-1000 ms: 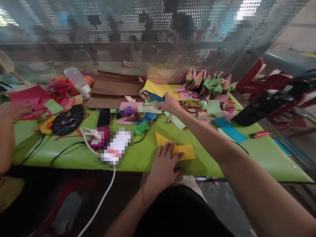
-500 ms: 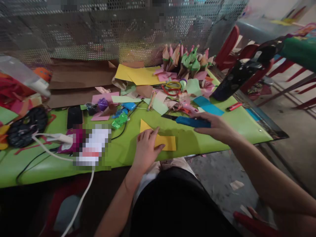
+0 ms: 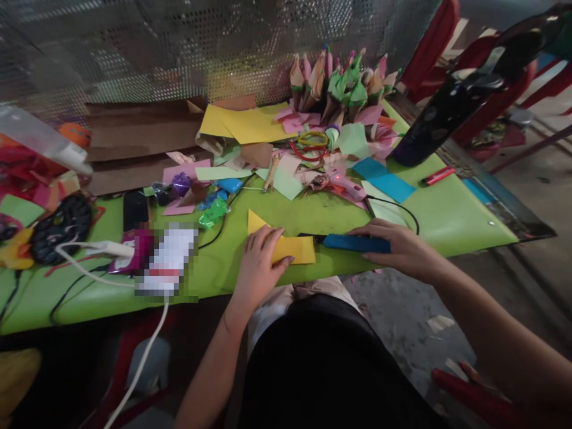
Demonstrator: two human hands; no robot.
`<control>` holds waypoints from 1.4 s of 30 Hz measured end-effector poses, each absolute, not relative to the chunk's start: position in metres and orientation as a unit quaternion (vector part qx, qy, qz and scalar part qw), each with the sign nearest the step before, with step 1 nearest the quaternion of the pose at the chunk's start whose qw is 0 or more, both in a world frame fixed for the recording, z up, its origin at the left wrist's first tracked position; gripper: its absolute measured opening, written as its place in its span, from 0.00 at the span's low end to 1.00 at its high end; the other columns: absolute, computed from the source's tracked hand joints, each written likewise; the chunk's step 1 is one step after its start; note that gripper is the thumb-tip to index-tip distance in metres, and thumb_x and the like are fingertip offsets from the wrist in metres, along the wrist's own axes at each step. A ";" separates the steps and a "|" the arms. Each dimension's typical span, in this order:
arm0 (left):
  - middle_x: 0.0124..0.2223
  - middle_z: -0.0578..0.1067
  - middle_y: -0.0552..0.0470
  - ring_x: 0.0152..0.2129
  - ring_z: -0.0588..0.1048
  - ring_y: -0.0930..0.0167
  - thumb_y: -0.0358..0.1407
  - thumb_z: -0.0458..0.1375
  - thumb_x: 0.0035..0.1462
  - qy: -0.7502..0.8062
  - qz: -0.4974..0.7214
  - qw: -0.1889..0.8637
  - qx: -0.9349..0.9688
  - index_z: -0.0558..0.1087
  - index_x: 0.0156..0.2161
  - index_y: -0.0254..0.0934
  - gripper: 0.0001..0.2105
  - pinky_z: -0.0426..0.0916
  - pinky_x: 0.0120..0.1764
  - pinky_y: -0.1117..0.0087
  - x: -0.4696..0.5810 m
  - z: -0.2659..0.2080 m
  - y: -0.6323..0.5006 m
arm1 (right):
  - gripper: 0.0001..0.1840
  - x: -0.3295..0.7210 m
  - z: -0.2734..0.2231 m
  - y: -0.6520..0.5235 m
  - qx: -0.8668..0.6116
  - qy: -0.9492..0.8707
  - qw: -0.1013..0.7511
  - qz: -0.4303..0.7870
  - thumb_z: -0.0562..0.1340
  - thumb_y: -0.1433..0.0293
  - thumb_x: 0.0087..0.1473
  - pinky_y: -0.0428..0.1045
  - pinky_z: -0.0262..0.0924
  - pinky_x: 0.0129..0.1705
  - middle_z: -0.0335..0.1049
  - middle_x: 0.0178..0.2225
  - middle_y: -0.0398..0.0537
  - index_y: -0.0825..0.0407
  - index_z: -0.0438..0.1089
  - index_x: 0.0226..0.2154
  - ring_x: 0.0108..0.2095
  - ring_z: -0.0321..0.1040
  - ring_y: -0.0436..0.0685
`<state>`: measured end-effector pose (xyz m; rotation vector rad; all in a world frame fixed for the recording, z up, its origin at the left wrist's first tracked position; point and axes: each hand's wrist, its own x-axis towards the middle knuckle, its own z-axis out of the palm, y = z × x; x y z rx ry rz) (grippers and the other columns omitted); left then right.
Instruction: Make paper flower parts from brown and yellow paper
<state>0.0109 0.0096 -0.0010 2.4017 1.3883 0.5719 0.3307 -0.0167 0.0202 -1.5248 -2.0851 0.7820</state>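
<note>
My left hand point(image 3: 260, 260) lies with its fingers stretched over a folded piece of yellow paper point(image 3: 300, 249), pressing it on the green table near the front edge. One pointed corner of the paper sticks out beyond the fingers, and a rectangular end shows to the right. In my right hand point(image 3: 388, 243) is a blue utility knife point(image 3: 353, 242), held nearly level. Its dark blade points left along the paper's upper right edge; I cannot tell whether it touches the paper.
A pink glue gun point(image 3: 351, 185) with a black cable lies behind the knife. Paper scraps point(image 3: 288, 179), yellow sheets point(image 3: 248, 124) and paper cones point(image 3: 351, 89) fill the back. A dark bottle point(image 3: 435, 122) stands right; a phone point(image 3: 167, 259) with a white cable lies left.
My right hand has brought the utility knife down and nearer, so its blade is now beside the yellow paper. My left hand stays on the paper. The view has shifted slightly.
</note>
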 end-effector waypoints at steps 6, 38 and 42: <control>0.61 0.69 0.39 0.62 0.65 0.57 0.41 0.56 0.67 0.494 0.189 0.134 0.838 0.64 0.64 0.40 0.23 0.62 0.62 0.50 0.014 -0.001 0.010 | 0.21 0.331 0.023 -0.025 -0.535 -0.754 0.212 0.318 0.63 0.63 0.54 0.55 0.70 0.40 0.74 0.41 0.51 0.46 0.76 0.51 0.39 0.74 0.62; 0.74 0.54 0.45 0.71 0.51 0.53 0.48 0.48 0.70 0.495 0.036 0.029 0.868 0.57 0.70 0.53 0.26 0.52 0.66 0.39 0.031 0.004 0.005 | 0.20 0.328 0.017 -0.064 -0.519 -0.768 0.207 0.311 0.56 0.59 0.65 0.58 0.73 0.41 0.72 0.42 0.54 0.38 0.73 0.56 0.40 0.74 0.63; 0.74 0.54 0.46 0.71 0.51 0.53 0.48 0.49 0.69 0.497 0.040 0.029 0.866 0.56 0.70 0.54 0.27 0.52 0.66 0.40 0.031 0.003 0.005 | 0.20 0.328 0.015 -0.068 -0.520 -0.766 0.212 0.312 0.58 0.60 0.64 0.57 0.73 0.41 0.71 0.42 0.53 0.38 0.72 0.57 0.40 0.74 0.62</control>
